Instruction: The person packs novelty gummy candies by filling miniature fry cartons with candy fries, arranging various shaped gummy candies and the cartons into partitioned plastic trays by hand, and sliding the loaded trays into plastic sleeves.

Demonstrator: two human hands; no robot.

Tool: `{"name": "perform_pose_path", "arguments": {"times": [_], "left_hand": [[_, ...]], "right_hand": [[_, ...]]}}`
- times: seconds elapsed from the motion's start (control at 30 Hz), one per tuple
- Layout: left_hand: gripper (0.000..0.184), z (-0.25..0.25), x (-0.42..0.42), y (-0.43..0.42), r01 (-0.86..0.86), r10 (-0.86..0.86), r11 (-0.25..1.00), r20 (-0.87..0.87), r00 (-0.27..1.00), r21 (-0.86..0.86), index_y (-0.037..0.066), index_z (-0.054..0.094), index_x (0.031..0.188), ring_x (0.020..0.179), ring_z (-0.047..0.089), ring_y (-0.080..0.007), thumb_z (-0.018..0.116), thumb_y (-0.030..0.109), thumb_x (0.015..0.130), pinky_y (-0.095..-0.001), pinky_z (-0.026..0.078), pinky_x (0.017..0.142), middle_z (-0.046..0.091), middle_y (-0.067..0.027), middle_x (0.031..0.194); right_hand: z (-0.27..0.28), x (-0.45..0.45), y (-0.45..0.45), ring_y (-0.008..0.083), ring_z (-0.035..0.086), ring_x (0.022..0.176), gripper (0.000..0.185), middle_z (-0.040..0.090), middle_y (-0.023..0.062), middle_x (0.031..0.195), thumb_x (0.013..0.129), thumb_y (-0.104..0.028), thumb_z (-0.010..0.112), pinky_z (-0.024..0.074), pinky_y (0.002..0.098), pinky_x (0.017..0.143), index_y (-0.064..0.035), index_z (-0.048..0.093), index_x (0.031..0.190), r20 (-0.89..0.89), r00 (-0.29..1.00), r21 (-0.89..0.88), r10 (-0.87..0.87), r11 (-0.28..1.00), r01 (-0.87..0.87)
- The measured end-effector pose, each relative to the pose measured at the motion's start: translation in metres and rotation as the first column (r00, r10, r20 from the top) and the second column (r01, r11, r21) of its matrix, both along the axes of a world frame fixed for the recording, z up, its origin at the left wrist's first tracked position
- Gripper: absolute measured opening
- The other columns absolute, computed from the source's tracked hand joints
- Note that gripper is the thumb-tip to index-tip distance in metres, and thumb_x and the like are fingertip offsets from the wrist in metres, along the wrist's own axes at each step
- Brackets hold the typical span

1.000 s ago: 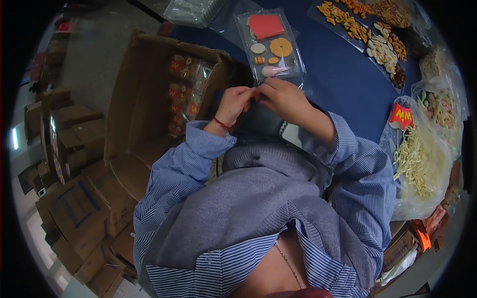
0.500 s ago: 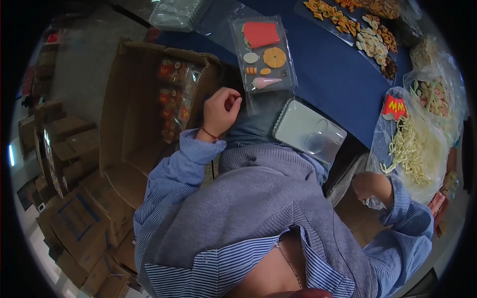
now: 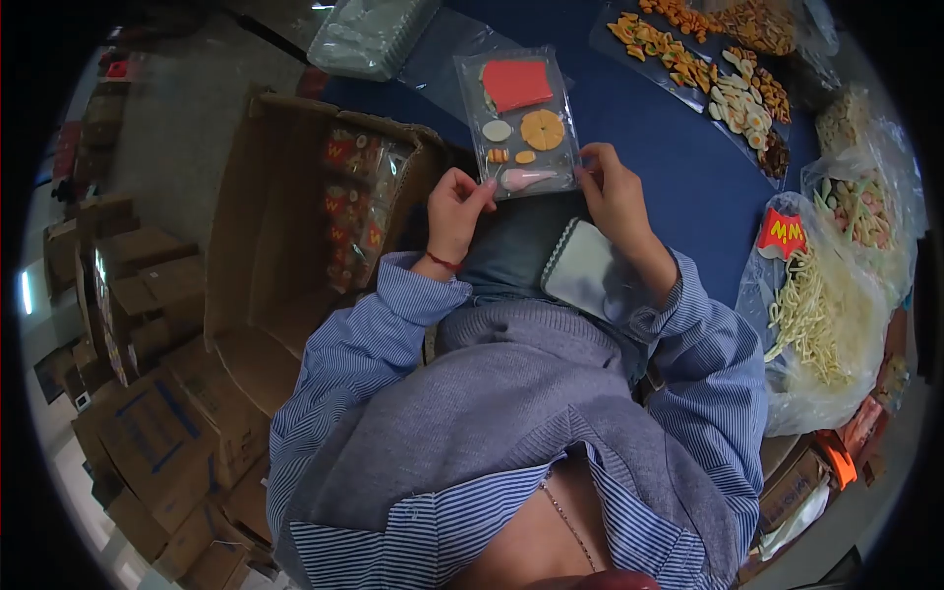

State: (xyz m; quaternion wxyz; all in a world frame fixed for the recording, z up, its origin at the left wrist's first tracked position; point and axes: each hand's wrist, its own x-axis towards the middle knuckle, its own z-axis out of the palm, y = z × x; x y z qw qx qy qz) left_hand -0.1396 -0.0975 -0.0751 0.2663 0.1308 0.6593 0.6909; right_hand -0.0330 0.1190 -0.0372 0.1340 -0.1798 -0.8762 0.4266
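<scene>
A clear plastic tray (image 3: 566,106) lies at the near edge of the blue table. It holds a red carton-shaped piece (image 3: 517,87), a round orange piece (image 3: 542,130), a white oval (image 3: 497,132), small brown pieces and a pink cone-shaped piece (image 3: 526,179). My left hand (image 3: 456,218) pinches its near left corner. At the near right corner, the thumb and fingers of my right hand (image 3: 618,197) close on the edge. Beneath my right forearm, a stack of clear trays (image 3: 578,267) rests on my lap, partly hidden by the arm.
Left of me stands an open cardboard box (image 3: 265,206) with packed red-and-yellow sets (image 3: 346,216). Empty clear trays (image 3: 369,39) sit at the table's far left. Along the right are piles of small food-shaped pieces (image 3: 742,106) and a bag of pale strips (image 3: 811,315).
My right hand has come from the lower right, by the bag of strips, up to the tray's near right corner. My left hand has moved slightly right onto its left corner.
</scene>
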Motion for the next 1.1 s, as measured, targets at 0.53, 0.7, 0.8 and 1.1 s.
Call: {"name": "perform_pose_path", "arguments": {"times": [0.53, 0.7, 0.8, 1.1], "left_hand": [[0.043, 0.083, -0.068, 0.082, 0.09, -0.226, 0.947, 0.443, 0.867, 0.307, 0.008, 0.049, 0.124, 0.095, 0.061, -0.0187, 0.051, 0.041, 0.098, -0.0343, 0.051, 0.076, 0.058, -0.0081, 0.111], [0.063, 0.095, -0.142, 0.183, -0.098, 0.079, 0.99, 0.171, 0.982, 0.105, 0.008, 0.038, 0.139, 0.106, 0.057, -0.0214, 0.061, 0.042, 0.092, -0.0412, 0.05, 0.082, 0.054, -0.0087, 0.123], [0.067, 0.082, -0.2, 0.237, -0.052, 0.044, 0.998, -0.337, 0.941, -0.017, 0.004, 0.036, 0.139, 0.104, 0.056, -0.0215, 0.067, 0.033, 0.088, -0.0363, 0.05, 0.081, 0.056, -0.0096, 0.119], [0.087, 0.014, -0.283, 0.324, -0.27, 0.045, 0.946, -0.752, 0.658, -0.179, -0.003, 0.045, 0.132, 0.105, 0.061, -0.0339, 0.084, 0.041, 0.067, -0.0392, 0.05, 0.092, 0.06, -0.0217, 0.116]], "right_hand": [[0.058, -0.058, 0.008, 0.0288, 0.063, 0.091, 0.029, 0.063, 0.0127, 0.101, 0.084, -0.001, 0.064, 0.0498, 0.0327, 0.082, -0.0033, 0.057, 0.111, -0.497, 0.868, 0.072, -0.003, 0.996, 0.045], [0.044, -0.162, 0.088, 0.0192, 0.062, 0.097, 0.036, 0.064, 0.0148, 0.106, 0.094, -0.015, 0.061, 0.0487, 0.0284, 0.08, -0.0002, 0.049, 0.124, -0.52, 0.804, -0.403, -0.289, 0.913, 0.068], [0.031, -0.2, 0.141, 0.0185, 0.057, 0.108, 0.045, 0.06, 0.0149, 0.114, 0.096, -0.018, 0.059, 0.0455, 0.0302, 0.092, -0.0005, 0.043, 0.134, -0.534, 0.772, -0.479, -0.344, 0.876, 0.059], [0.057, -0.019, 0.091, 0.0344, 0.059, 0.099, 0.027, 0.06, 0.0147, 0.105, 0.085, -0.007, 0.062, 0.0475, 0.0371, 0.088, -0.0037, 0.06, 0.112, -0.254, 0.962, 0.128, 0.101, 0.989, -0.071]]}}
